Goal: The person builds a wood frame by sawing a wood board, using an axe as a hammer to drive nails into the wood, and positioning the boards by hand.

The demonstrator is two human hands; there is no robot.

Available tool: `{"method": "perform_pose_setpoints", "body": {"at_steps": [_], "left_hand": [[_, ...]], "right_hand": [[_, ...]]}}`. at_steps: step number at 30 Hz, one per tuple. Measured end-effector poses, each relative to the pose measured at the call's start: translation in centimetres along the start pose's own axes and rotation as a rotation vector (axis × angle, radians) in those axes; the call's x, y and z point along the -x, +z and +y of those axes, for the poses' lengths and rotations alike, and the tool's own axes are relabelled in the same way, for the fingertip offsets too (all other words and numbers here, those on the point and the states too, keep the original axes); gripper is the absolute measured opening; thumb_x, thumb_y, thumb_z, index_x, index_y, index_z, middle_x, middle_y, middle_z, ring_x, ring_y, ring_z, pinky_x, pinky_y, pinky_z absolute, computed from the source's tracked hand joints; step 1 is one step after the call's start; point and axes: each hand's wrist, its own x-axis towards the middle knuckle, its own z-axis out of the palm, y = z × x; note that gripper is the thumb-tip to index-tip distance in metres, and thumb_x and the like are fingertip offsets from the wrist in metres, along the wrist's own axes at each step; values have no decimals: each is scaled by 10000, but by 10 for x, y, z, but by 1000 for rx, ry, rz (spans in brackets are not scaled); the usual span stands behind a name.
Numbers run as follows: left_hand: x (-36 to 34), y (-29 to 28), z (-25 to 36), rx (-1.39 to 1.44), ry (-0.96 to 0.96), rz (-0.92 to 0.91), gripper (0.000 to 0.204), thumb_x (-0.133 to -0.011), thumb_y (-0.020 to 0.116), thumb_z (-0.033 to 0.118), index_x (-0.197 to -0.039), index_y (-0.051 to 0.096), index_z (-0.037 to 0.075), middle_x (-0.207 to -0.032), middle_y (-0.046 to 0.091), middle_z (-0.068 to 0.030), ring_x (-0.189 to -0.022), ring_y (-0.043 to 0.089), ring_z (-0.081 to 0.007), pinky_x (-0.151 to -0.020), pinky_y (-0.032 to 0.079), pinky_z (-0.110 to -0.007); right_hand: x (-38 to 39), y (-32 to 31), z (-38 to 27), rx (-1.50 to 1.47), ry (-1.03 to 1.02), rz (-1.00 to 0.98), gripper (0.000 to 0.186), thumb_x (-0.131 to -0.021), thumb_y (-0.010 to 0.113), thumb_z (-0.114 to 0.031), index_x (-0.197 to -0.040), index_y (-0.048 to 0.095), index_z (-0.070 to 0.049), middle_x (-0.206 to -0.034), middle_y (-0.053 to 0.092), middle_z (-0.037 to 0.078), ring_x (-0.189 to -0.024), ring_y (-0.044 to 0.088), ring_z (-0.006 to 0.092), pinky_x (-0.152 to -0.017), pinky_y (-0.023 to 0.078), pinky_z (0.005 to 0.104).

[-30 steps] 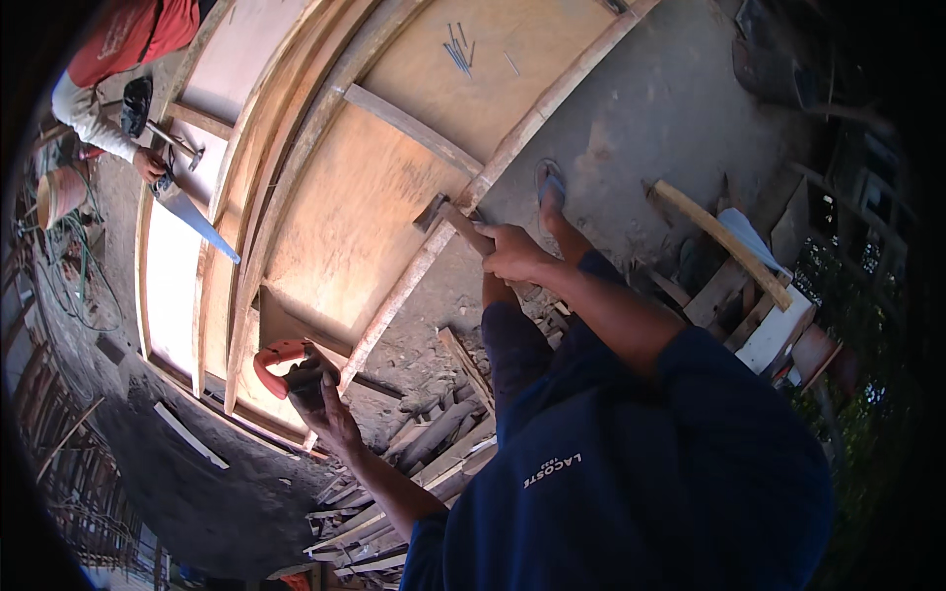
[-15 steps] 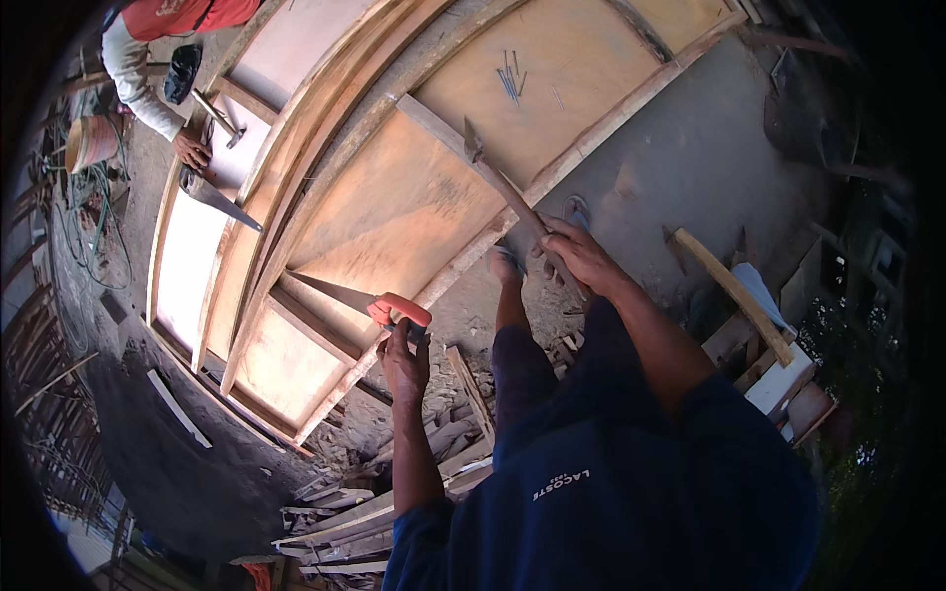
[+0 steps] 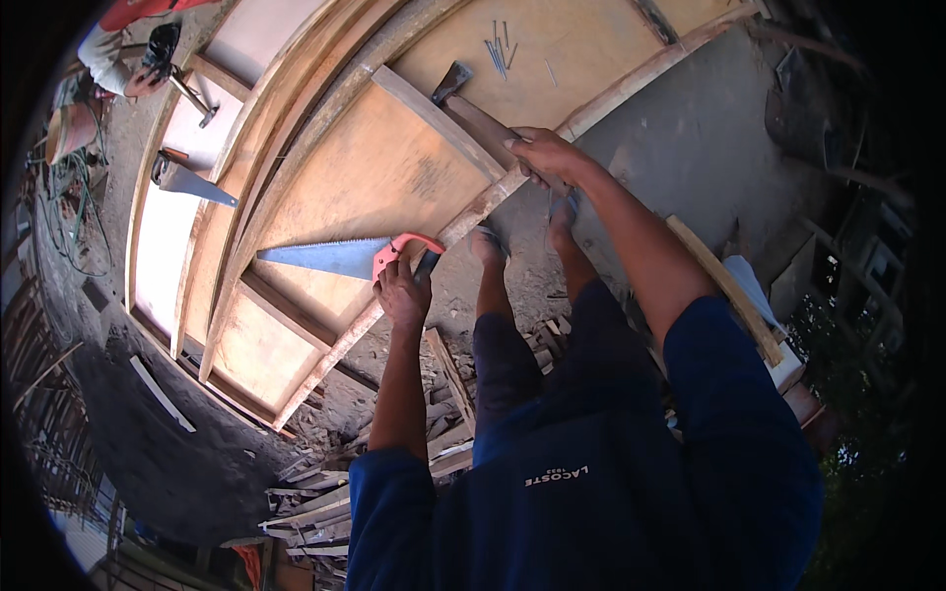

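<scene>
Outdoors, on dusty grey ground, a large plywood formwork panel (image 3: 394,167) framed with timber battens lies flat and fills the upper left of the view. No packages or signs show; the one label in view is a small white printed mark on the back of the person's dark blue top, which hangs at the bottom of the picture. The left hand (image 3: 402,292) is closed around the red-orange handle of a handsaw (image 3: 340,258), whose grey toothed blade runs out to the left from the hand, lying over the plywood just above a diagonal edge batten (image 3: 463,222). The right hand (image 3: 545,156) is wrapped around the wooden shaft of a hammer (image 3: 471,106); its dark metal head points up and left from the hand and rests on the panel where a cross batten meets the edge batten. A small cluster of loose nails (image 3: 498,49) lies on the plywood just above the hammer head, too fine to count. Two bare feet stand on the ground just beside the panel's edge. A second handsaw (image 3: 187,182) lies on the far left part of the panel. Another person's hand (image 3: 138,81) at the top left holds a second hammer (image 3: 189,97). Scrap wood offcuts (image 3: 315,492) are piled on the ground at lower left.
</scene>
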Motion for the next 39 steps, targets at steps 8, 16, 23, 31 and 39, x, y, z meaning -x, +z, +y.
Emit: {"method": "perform_pose_setpoints", "body": {"at_steps": [8,16,23,31,39], "left_hand": [[-112,-23,90,-21,156,152,760,-951,650,474,-1578,372,145,-1679,272,-88,-1534,264,-361,-1206,276,-581],[-212,-39,111,-190,192,101,758,-1012,522,549,-1630,278,186,-1718,196,27,-1579,167,-336,-1224,186,-650],[-214,-38,102,-235,131,86,812,-957,583,598,-1634,270,274,-1715,191,101,-1566,228,-314,-1225,184,-654],[-216,-44,112,-308,124,49,816,-944,598,601,-1629,280,294,-1709,201,125,-1539,300,-317,-1221,190,-659],[-216,-48,115,-244,153,54,793,-928,678,526,-1604,346,277,-1701,243,90,-1515,343,-350,-1188,201,-708]], "right_hand": [[12,13,-2,-272,-30,161,463,-1061,556,-271,-1492,490,-115,-694,558,22,-523,522,125,-454,452,317],[30,20,25,-120,-30,50,468,-1056,547,-268,-1491,488,-108,-658,544,17,-492,525,130,-431,450,325],[53,22,43,-145,55,-4,512,-1058,568,-242,-1520,456,-53,-685,561,25,-506,521,114,-454,449,294],[85,21,64,-238,130,84,467,-1058,538,-242,-1490,480,-74,-663,537,10,-510,518,127,-479,455,316],[87,15,67,-193,76,147,481,-1041,549,-221,-1493,475,-73,-665,534,14,-502,526,133,-469,467,318]]}}
